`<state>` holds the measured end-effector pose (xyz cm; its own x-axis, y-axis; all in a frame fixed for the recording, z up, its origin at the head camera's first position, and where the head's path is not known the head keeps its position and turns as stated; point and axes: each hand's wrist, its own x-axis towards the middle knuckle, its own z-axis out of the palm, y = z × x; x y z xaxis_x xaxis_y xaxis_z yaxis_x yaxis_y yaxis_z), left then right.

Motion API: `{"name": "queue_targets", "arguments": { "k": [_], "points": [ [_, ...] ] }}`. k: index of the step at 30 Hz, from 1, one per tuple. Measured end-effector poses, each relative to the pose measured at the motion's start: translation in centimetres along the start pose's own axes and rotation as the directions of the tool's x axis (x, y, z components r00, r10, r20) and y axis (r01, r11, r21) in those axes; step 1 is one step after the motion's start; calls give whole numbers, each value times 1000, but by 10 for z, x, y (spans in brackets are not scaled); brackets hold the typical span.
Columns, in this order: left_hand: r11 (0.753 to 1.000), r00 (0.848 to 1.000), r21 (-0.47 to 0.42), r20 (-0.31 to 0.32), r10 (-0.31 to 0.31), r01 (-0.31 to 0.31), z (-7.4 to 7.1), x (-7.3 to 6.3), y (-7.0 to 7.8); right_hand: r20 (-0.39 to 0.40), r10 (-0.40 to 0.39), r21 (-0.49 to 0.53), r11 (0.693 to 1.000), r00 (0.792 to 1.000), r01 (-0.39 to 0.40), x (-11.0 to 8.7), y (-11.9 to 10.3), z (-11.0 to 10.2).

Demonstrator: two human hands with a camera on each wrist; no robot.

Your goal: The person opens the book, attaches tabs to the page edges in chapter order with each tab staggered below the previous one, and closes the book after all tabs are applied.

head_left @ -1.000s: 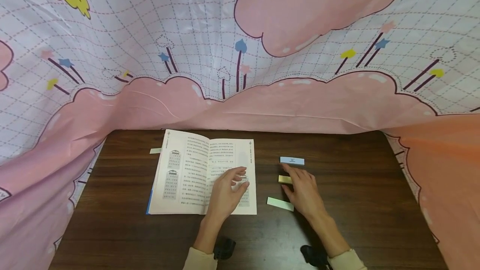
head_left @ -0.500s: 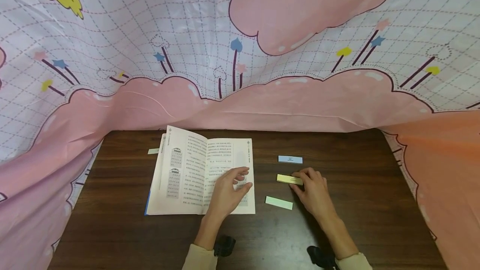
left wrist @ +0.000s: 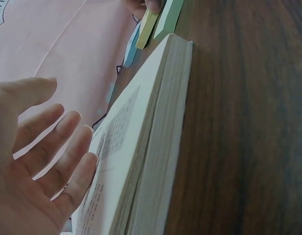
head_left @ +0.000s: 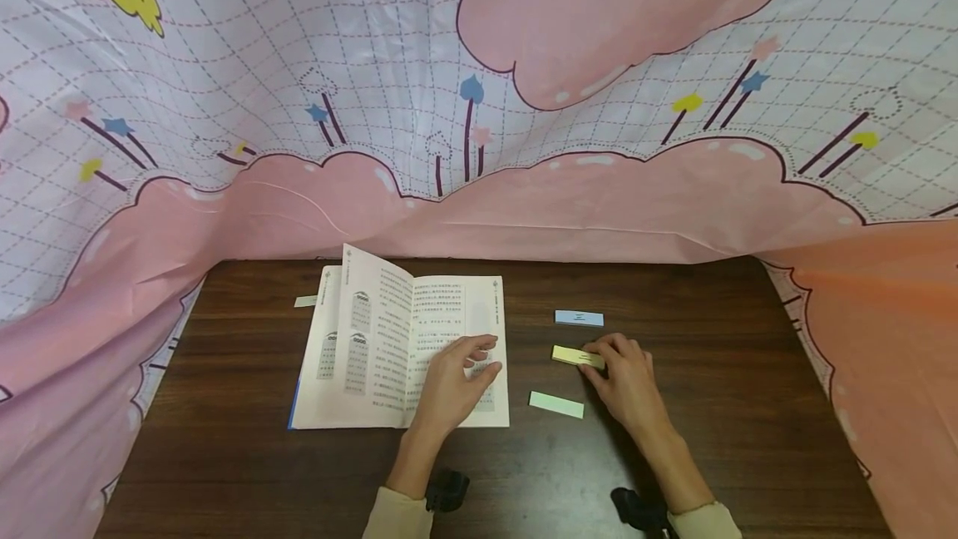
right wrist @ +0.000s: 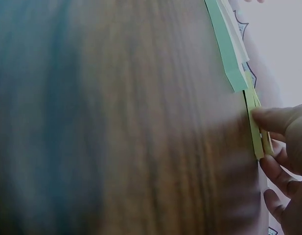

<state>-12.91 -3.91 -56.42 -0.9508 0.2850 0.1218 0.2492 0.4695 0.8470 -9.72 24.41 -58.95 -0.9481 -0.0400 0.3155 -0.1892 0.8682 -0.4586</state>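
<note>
You have a big pink and white cloth (head_left: 599,215) hanging across the top and down both sides of the head view. Below it is your dark brown wood worktop (head_left: 748,373); it goes blurry in the right wrist view. Your book (head_left: 449,298) lies open left of the middle, its fold running up and down. One page on its left half stands up at a slant and hides part of the page behind. The print is too small to read.

Your left hand (head_left: 453,381) is over the lower right page and covers some of it. Its fingers are loosely bent and spread, with nothing in them; I can't tell if they touch the paper. Your right hand (head_left: 624,377) is right of the middle, thumb and fingers pinching the right end of the yellow pad (head_left: 566,354).

That pad is long, thin and bright. Its long side goes left to right, left end a bit higher. It has dark lines near the right end, which your fingers partly hide. The green pad (head_left: 557,405) is below it, pale, and tips down more to the right. The blue pad (head_left: 579,318) is above, nearly level, with dark lines in its middle. A tiny pale tab (head_left: 305,301) shows by the book's left edge; I can't tell if it is tucked in.
</note>
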Motion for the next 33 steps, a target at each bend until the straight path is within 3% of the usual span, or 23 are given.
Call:
{"name": "queue_targets", "arguments": {
  "k": [9, 20, 33],
  "points": [
    [1000, 1000, 10, 3, -4, 4, -3, 2, 3, 36, -6, 44, 999, 999, 5, 5, -7, -6],
    [999, 999, -1, -21, 38, -38, -8, 7, 8, -3, -97, 71, 993, 995, 97, 15, -26, -14],
    [999, 999, 26, -11, 39, -39, -11, 13, 10, -11, -188, 105, 977, 982, 188, 30, -47, -15]
  ]
}}
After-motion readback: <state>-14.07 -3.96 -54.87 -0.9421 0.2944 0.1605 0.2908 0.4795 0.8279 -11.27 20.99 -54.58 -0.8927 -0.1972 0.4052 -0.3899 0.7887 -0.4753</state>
